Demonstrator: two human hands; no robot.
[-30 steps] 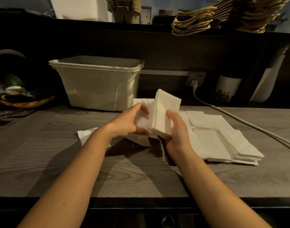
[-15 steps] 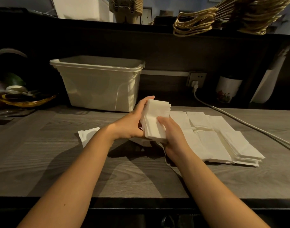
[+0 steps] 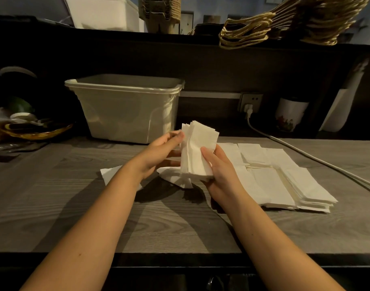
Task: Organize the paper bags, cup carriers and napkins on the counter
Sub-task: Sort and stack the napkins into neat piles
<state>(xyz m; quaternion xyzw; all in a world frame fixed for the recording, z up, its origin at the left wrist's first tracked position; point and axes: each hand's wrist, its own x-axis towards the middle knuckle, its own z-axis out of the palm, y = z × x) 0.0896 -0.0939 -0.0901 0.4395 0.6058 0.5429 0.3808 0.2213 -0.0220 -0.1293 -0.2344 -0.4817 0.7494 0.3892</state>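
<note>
Now: one stack (image 3: pixel 197 152).
Two napkin bunches from a second ago merged; it's upright, centre frame, over the table (image 3: pixel 74 196), left hand (image 3: pixel 158 152) and right hand (image 3: pixel 219 173) clamped on it. Pile (image 3: pixel 285 181) at right ungathered.

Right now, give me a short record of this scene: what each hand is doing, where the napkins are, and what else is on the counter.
left hand: holds the stack's left side
right hand: holds the stack's right side, thumb on its front
stack: napkins, upright between both hands
loose napkins: overlapping on the counter, right of the hands
bin: pale, behind the hands
cable: from the socket across the counter's right side
</note>
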